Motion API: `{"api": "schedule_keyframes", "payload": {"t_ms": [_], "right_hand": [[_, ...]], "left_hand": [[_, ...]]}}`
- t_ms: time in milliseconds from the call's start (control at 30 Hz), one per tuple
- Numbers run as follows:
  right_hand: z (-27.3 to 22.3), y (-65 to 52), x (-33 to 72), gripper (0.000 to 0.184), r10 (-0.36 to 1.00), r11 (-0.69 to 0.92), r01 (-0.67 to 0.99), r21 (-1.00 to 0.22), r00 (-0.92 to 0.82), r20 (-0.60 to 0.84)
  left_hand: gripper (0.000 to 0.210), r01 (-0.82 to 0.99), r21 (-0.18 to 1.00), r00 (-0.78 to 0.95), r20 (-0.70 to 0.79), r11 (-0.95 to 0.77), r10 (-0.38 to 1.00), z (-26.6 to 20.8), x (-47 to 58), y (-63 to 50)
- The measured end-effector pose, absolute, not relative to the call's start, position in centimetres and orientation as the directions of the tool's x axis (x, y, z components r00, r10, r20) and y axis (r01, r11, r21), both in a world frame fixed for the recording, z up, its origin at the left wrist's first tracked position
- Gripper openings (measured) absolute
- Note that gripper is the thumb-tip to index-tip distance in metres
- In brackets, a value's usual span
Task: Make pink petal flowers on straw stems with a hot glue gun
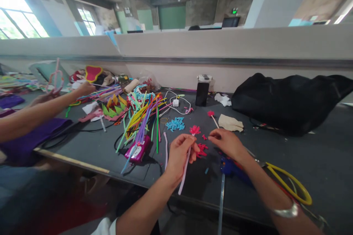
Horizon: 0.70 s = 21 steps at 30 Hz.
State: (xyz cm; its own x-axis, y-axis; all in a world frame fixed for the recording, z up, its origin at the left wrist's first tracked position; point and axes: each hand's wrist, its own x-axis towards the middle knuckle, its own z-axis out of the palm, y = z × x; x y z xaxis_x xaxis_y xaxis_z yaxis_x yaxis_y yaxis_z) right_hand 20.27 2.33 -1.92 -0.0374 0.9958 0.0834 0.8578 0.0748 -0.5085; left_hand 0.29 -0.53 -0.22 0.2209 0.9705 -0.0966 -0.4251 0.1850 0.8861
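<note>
1) The pale stem (184, 172) is pinched by the left hand (179, 154), best steadied just below its red tuft (194, 129)
2) The grip of the right hand (227, 143) cannot be told; red pieces (202, 150) lie between both hands

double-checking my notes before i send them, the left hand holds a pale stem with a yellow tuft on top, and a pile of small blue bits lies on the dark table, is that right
Not quite: the tuft on the pale stem in the left hand is pinkish red, not yellow, as the head view shows. The rest stands.
</note>
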Motion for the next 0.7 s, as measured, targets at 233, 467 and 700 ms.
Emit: {"api": "schedule_keyframes", "payload": {"t_ms": [233,467,700], "right_hand": [[-3.5,5.5,18.1,0.014,0.999,-0.019,0.898,-0.439,0.038,0.033],[-2.9,3.5,18.1,0.018,0.997,0.077,0.795,-0.602,-0.048,0.065],[-0.8,-1.3,18.2,0.024,0.995,0.089,0.603,-0.793,-0.023,0.094]], "left_hand": [[0.022,-0.435,0.884,0.209,-0.088,0.173,0.974,-0.5,0.0,-0.1],[0.021,-0.429,0.884,0.205,-0.106,0.186,0.973,-0.2,0.1,-0.2],[0.024,-0.392,0.899,0.221,-0.115,0.196,0.968,-0.4,0.8,-0.5]]}}
